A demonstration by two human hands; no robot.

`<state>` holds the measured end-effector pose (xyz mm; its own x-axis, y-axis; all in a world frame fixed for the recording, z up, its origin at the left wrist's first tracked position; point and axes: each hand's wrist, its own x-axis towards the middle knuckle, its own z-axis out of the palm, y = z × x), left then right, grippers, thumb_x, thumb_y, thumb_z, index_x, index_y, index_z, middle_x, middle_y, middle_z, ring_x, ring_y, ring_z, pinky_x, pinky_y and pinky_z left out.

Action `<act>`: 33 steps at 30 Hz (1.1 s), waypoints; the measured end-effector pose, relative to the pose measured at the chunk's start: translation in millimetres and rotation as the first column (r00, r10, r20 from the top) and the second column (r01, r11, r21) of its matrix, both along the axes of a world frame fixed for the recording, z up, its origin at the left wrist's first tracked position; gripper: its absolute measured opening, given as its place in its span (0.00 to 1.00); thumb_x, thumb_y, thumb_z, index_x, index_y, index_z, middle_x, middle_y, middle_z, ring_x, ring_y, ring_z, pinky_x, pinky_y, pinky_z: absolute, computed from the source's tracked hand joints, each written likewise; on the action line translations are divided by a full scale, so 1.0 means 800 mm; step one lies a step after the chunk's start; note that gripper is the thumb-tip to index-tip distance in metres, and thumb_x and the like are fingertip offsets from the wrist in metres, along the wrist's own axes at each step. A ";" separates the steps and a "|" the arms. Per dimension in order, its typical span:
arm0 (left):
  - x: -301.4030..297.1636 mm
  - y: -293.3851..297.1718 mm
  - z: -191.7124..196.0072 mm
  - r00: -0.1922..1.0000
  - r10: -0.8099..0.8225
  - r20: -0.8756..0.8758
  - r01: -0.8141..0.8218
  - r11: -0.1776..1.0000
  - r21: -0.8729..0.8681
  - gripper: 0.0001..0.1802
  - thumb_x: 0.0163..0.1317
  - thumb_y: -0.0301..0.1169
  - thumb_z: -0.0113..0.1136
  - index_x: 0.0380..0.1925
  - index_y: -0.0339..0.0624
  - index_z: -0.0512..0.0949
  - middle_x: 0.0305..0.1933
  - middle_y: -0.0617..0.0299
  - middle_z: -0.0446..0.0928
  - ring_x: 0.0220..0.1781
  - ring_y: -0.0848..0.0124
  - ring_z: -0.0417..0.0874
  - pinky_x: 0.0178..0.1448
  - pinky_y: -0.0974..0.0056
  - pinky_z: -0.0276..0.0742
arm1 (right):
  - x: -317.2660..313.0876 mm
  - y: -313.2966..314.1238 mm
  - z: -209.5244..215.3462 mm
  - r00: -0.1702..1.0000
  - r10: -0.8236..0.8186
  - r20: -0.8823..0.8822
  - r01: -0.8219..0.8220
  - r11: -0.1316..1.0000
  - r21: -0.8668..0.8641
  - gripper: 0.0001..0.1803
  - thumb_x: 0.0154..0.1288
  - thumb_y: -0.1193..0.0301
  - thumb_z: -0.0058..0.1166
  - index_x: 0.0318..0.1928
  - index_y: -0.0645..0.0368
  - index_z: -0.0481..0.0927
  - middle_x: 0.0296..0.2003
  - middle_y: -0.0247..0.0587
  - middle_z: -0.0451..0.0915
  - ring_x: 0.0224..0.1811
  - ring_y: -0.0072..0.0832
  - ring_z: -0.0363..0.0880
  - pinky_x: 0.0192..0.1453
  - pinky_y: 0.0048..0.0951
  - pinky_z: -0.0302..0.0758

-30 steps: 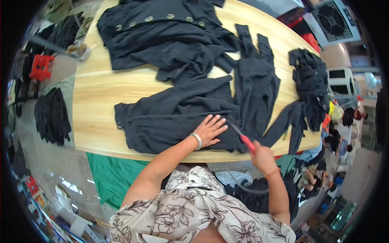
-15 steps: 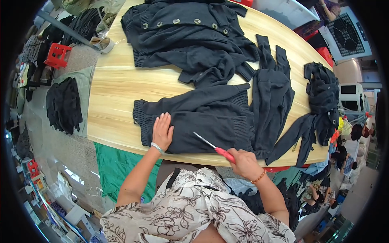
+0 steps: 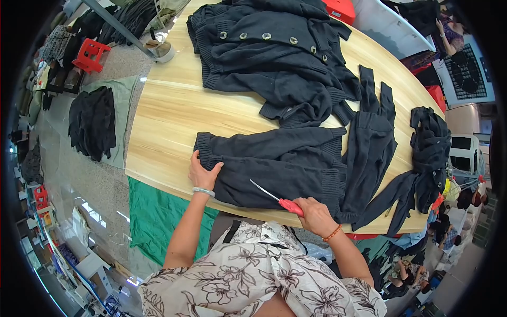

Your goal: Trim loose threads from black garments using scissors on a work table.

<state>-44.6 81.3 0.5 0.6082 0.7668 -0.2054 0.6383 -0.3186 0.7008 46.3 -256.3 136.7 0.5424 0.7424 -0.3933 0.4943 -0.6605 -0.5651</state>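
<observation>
A dark knitted sweater (image 3: 274, 177), folded with ribbed edges at both ends, lies across the near part of the table. My left hand (image 3: 203, 173) grips its left ribbed edge, thumb on top and fingers at the outer side. In my right hand (image 3: 317, 215) is a tool with a red handle (image 3: 291, 206) and a thin straight metal shaft; its tip points up and left, over the sweater. Whether the tip touches the knit I cannot tell. Just right of the sweater lies another dark knitted garment (image 3: 369, 145) with its sleeves stretched away from me.
A dark buttoned cardigan (image 3: 248, 58) spreads over the far side of the wooden table (image 3: 158, 127). More dark knitwear (image 3: 430, 153) is bunched at the right edge. A dark pile (image 3: 92, 124) lies on the floor at left, near a red stool (image 3: 91, 55). Other people work at right.
My left hand has gone from lying flat on the sweater to gripping its left edge. The view has shifted, and my right hand still holds the tool in much the same pose.
</observation>
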 end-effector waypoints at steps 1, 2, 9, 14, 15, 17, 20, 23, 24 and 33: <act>0.006 0.001 0.006 0.999 -0.018 -0.035 0.014 0.995 -0.100 0.50 0.41 0.46 0.78 0.62 0.39 0.63 0.61 0.44 0.68 0.63 0.48 0.70 0.65 0.50 0.65 | -0.003 -0.004 -0.001 1.000 -0.004 -0.004 0.004 1.000 -0.011 0.17 0.55 0.74 0.58 0.47 0.57 0.75 0.36 0.44 0.81 0.40 0.40 0.78 0.43 0.39 0.77; 0.008 -0.002 0.003 0.999 -0.023 -0.035 0.019 0.995 -0.102 0.50 0.41 0.46 0.78 0.62 0.39 0.63 0.61 0.44 0.68 0.63 0.48 0.70 0.65 0.50 0.65 | -0.006 -0.007 0.000 1.000 -0.009 -0.004 0.009 1.000 -0.012 0.17 0.55 0.74 0.58 0.47 0.57 0.75 0.36 0.44 0.81 0.40 0.40 0.78 0.43 0.39 0.77; 0.016 -0.014 -0.044 0.979 0.137 0.153 -0.090 0.956 -0.277 0.53 0.36 0.41 0.82 0.60 0.30 0.62 0.57 0.44 0.71 0.57 0.56 0.74 0.64 0.59 0.69 | -0.013 -0.028 0.008 0.998 -0.054 -0.026 0.052 0.997 -0.059 0.17 0.56 0.72 0.57 0.48 0.57 0.75 0.37 0.45 0.82 0.43 0.42 0.79 0.45 0.40 0.77; 0.057 -0.007 0.022 0.919 0.256 0.300 0.054 0.671 -0.739 0.34 0.48 0.17 0.69 0.59 0.37 0.69 0.46 0.59 0.78 0.42 0.73 0.80 0.49 0.66 0.80 | -0.027 -0.050 0.005 0.994 -0.030 -0.103 0.021 0.996 -0.082 0.17 0.56 0.71 0.56 0.49 0.56 0.76 0.36 0.48 0.81 0.43 0.45 0.80 0.46 0.43 0.77; 0.066 -0.007 0.050 0.905 0.182 0.384 0.182 0.650 -0.738 0.32 0.49 0.17 0.68 0.57 0.37 0.70 0.46 0.61 0.78 0.43 0.73 0.80 0.50 0.66 0.80 | -0.031 -0.055 0.004 0.993 -0.009 -0.114 -0.002 0.995 -0.100 0.17 0.56 0.71 0.56 0.48 0.55 0.76 0.35 0.48 0.82 0.42 0.45 0.81 0.45 0.44 0.77; 0.084 -0.019 0.143 0.878 0.026 0.479 0.384 0.559 -0.735 0.30 0.52 0.16 0.63 0.59 0.36 0.70 0.48 0.61 0.78 0.47 0.73 0.80 0.53 0.67 0.78 | -0.039 -0.060 0.003 0.990 0.036 -0.134 -0.045 0.997 -0.064 0.14 0.53 0.71 0.58 0.43 0.59 0.77 0.30 0.53 0.82 0.37 0.47 0.82 0.44 0.45 0.77; 0.085 -0.055 0.287 0.800 -0.333 0.499 0.600 0.448 -0.663 0.34 0.53 0.20 0.63 0.63 0.32 0.67 0.54 0.58 0.78 0.54 0.72 0.77 0.61 0.65 0.72 | -0.046 -0.058 0.003 0.957 0.034 -0.288 -0.066 0.993 -0.100 0.17 0.52 0.71 0.56 0.45 0.57 0.77 0.33 0.54 0.82 0.40 0.48 0.82 0.45 0.45 0.77; 0.048 -0.054 0.369 0.502 -0.757 0.419 0.858 0.376 -0.350 0.32 0.47 0.18 0.68 0.56 0.31 0.74 0.47 0.53 0.80 0.49 0.67 0.80 0.56 0.64 0.73 | -0.056 -0.055 -0.015 0.937 0.094 -0.336 -0.118 0.992 -0.052 0.19 0.55 0.70 0.54 0.50 0.55 0.77 0.34 0.54 0.83 0.41 0.47 0.83 0.45 0.45 0.77; 0.051 -0.049 0.389 0.247 -0.808 0.535 0.969 0.205 -0.139 0.31 0.42 0.15 0.68 0.52 0.32 0.77 0.36 0.51 0.79 0.38 0.64 0.80 0.43 0.63 0.74 | -0.057 -0.043 -0.013 0.923 0.112 -0.367 -0.142 0.988 -0.056 0.20 0.56 0.69 0.54 0.51 0.56 0.77 0.35 0.54 0.83 0.41 0.47 0.83 0.45 0.45 0.77; 0.002 -0.066 0.471 0.261 -0.788 0.558 0.945 0.326 0.018 0.19 0.33 0.27 0.68 0.33 0.47 0.89 0.20 0.63 0.69 0.18 0.69 0.70 0.25 0.69 0.61 | -0.077 0.048 -0.114 0.941 0.035 -0.338 0.013 0.990 0.140 0.21 0.65 0.60 0.46 0.52 0.60 0.79 0.52 0.53 0.78 0.56 0.46 0.74 0.63 0.41 0.67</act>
<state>-43.3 28.6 377.1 0.9239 -0.3362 0.1824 -0.2715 -0.2406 0.9319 -15.4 -218.0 45.8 0.3866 0.8075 -0.4456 0.2645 -0.5599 -0.7852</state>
